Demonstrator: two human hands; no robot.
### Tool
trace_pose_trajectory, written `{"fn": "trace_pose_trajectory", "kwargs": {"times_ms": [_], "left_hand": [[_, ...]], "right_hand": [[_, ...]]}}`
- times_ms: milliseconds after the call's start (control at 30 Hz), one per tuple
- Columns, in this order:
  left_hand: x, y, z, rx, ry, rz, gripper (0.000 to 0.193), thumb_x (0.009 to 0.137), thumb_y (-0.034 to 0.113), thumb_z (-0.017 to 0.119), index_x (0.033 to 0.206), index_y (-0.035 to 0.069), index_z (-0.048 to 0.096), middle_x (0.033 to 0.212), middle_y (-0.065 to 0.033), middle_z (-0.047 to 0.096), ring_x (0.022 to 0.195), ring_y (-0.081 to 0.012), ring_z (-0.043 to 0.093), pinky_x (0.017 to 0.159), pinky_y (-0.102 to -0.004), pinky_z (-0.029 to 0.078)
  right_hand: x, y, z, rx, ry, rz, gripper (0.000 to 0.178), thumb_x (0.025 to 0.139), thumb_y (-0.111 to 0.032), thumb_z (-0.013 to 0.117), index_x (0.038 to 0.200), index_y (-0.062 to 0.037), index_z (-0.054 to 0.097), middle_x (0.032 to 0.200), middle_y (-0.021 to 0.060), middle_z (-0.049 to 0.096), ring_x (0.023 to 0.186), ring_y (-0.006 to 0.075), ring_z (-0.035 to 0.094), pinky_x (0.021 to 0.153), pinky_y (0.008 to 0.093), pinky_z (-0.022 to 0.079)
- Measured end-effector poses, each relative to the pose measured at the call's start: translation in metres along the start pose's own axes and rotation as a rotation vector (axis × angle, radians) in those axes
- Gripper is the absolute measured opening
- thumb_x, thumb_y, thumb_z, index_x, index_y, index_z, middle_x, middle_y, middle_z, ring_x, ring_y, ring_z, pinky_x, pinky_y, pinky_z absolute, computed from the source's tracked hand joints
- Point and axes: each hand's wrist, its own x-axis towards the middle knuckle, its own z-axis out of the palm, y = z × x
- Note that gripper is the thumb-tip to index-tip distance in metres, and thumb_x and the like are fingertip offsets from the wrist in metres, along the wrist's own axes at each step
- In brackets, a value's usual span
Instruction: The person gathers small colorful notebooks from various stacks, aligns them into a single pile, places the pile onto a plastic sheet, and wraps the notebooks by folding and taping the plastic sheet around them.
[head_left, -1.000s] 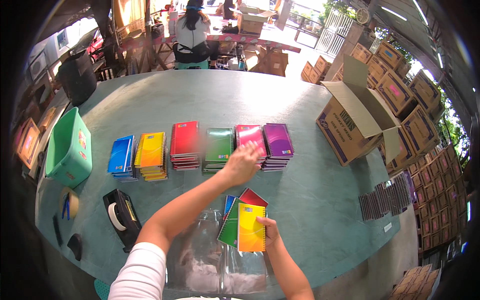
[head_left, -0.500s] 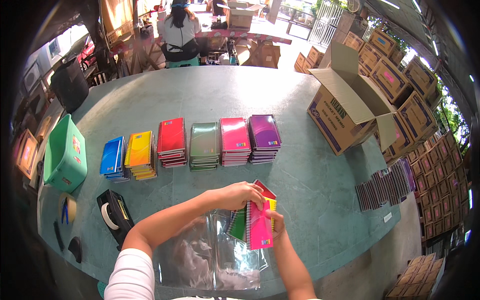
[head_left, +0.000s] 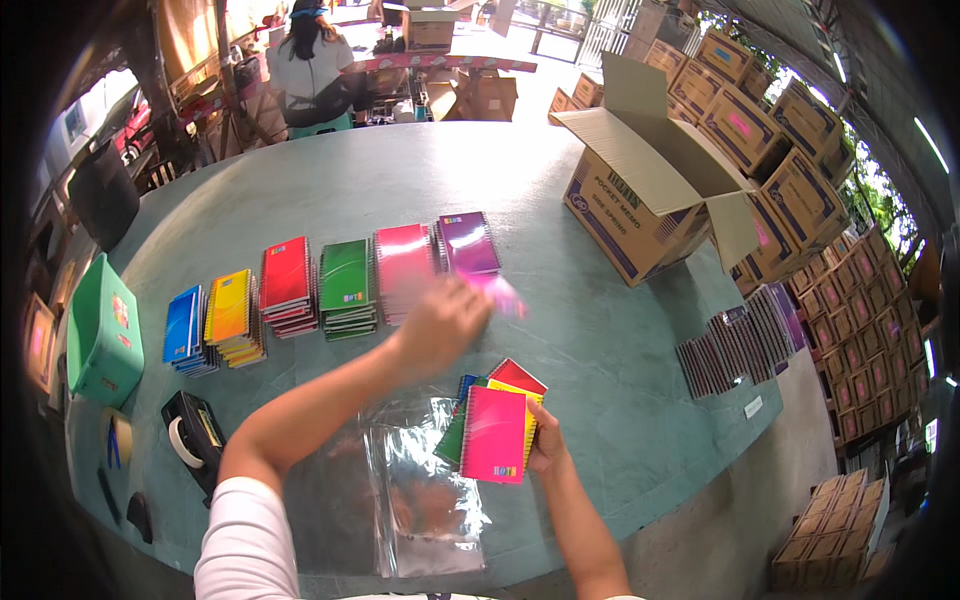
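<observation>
Spiral notebooks [head_left: 494,435] — fanned — are grasped by the right hand [head_left: 545,440]; the grip of the blurred left hand [head_left: 444,318], near purple notebooks [head_left: 467,243], cannot be told.

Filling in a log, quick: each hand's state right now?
Left hand: blurred near the purple notebooks; grip can't be told.
Right hand: closed, holding fanned notebooks, pink on top.

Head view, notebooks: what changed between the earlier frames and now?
A pink notebook now tops those in the right hand, covering most of the yellow one. The left hand, which brought it over, has released it and moved forward again to the pink stack and purple stack; blur hides whether it grips anything. The right hand keeps its hold; the row's colour order is unchanged.
</observation>
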Motion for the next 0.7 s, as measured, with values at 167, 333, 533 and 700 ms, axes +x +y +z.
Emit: {"fn": "trace_pose_trajectory", "kwargs": {"times_ms": [167, 333, 533, 700], "left_hand": [[0.003, 0.036, -0.037, -0.719, -0.114, 0.175, 0.031, 0.068, -0.009, 0.055, 0.097, 0.002, 0.059, 0.094, -0.0103, 0.06, 0.092, -0.0266, 0.059, 0.083, -0.04, 0.048], [0.015, 0.037, -0.037, -1.249, -0.585, 0.115, 0.04, 0.065, -0.018, 0.051, 0.098, 0.002, 0.06, 0.098, -0.0103, 0.06, 0.099, -0.0284, 0.057, 0.094, -0.0371, 0.046], [0.069, 0.037, -0.083, -1.39, -0.38, 0.168, 0.03, 0.075, -0.015, 0.051, 0.095, 0.003, 0.064, 0.098, -0.0115, 0.06, 0.097, -0.0272, 0.059, 0.093, -0.0366, 0.047], [0.025, 0.074, 0.009, -1.235, -0.683, 0.396, 0.02, 0.064, -0.011, 0.058, 0.082, -0.002, 0.06, 0.094, -0.0116, 0.059, 0.095, -0.0275, 0.056, 0.083, -0.0365, 0.045]], "right_hand": [[0.004, -0.011, -0.03, -0.055, -0.028, -0.044, 0.046, 0.086, -0.032, 0.06, 0.119, -0.0006, 0.05, 0.108, 0.0147, 0.062, 0.09, 0.0245, 0.065, 0.078, 0.0371, 0.055], [-0.007, -0.011, 0.011, 0.093, -0.125, 0.07, 0.057, 0.085, -0.041, 0.06, 0.122, 0.0009, 0.045, 0.107, 0.015, 0.061, 0.091, 0.0249, 0.065, 0.079, 0.0399, 0.055], [-0.019, -0.009, -0.046, -0.324, -0.096, 0.042, 0.086, 0.074, -0.069, 0.053, 0.127, -0.0018, 0.041, 0.111, 0.0157, 0.059, 0.096, 0.0256, 0.063, 0.082, 0.0399, 0.054], [-0.015, -0.006, -0.047, 0.158, -0.25, 0.14, 0.087, 0.073, -0.066, 0.058, 0.131, -0.0035, 0.038, 0.117, 0.0162, 0.056, 0.103, 0.0258, 0.06, 0.088, 0.0419, 0.051]]}}
